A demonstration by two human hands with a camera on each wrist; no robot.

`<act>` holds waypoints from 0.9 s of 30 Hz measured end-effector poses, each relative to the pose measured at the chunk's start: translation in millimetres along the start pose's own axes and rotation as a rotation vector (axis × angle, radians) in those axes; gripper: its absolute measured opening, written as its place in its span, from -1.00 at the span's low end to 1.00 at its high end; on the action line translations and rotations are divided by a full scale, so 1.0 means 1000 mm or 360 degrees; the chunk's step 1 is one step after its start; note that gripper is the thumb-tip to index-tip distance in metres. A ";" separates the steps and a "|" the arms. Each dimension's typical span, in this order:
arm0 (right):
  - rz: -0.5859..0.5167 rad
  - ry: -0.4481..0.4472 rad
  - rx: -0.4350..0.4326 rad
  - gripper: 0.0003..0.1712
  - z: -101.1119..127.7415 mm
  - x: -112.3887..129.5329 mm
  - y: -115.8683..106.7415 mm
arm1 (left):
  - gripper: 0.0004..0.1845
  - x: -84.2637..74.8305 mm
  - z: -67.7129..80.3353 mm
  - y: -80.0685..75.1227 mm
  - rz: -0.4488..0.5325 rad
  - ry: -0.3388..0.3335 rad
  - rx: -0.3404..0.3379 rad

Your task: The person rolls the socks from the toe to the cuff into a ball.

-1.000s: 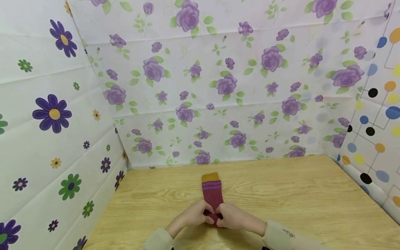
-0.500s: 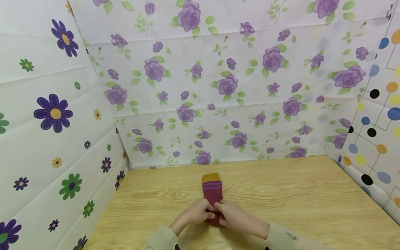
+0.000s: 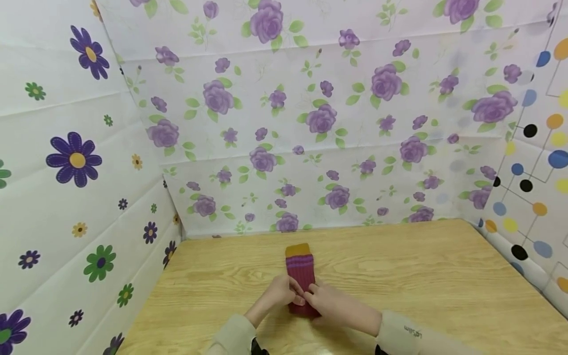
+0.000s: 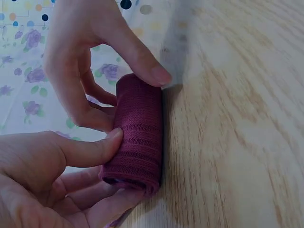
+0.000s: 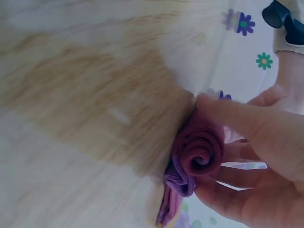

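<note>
Left hand and right hand both pinch the rolled end of the sock, fingers curled; the cuff points to 12 o'clock on the table.

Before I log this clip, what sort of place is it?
Probably a makeshift recording booth, not a lived-in room: a bare wooden table boxed in by flower-print sheets, with both hands rolling one sock.

Head view high, facing forward-down over table; wrist views close, opposite sides; all share sock
</note>
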State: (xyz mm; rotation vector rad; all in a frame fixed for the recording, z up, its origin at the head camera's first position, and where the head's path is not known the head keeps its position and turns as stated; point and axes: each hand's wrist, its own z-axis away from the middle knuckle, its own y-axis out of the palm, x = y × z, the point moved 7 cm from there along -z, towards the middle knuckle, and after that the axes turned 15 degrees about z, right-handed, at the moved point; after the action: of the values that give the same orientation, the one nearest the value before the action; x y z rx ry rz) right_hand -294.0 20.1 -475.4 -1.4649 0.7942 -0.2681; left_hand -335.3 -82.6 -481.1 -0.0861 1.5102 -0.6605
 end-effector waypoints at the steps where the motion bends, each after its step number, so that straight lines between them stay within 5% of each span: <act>1: 0.0010 0.0006 -0.0005 -0.46 0.000 0.000 0.000 | -0.89 0.001 0.000 -0.001 0.0031 -0.0025 -0.0035; 7: 0.0000 0.0015 -0.0027 -0.57 -0.001 0.000 0.000 | -0.83 -0.001 0.001 -0.005 0.0034 -0.0057 -0.0141; 17: -0.0095 -0.0031 -0.0030 -0.78 -0.004 -0.001 0.000 | -0.78 -0.006 0.005 -0.005 -0.0076 0.0079 -0.0224; 27: -0.0236 -0.0039 0.0006 -0.68 -0.012 -0.010 0.002 | -0.80 -0.021 0.010 0.007 -0.0457 0.0489 -0.0127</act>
State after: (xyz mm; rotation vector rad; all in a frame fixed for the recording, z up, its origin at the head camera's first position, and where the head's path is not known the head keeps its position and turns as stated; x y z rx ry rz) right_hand -309.4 17.5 -473.4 -1.5229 0.6658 -0.3626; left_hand -322.0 -70.5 -464.4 -0.2763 1.8404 -0.8719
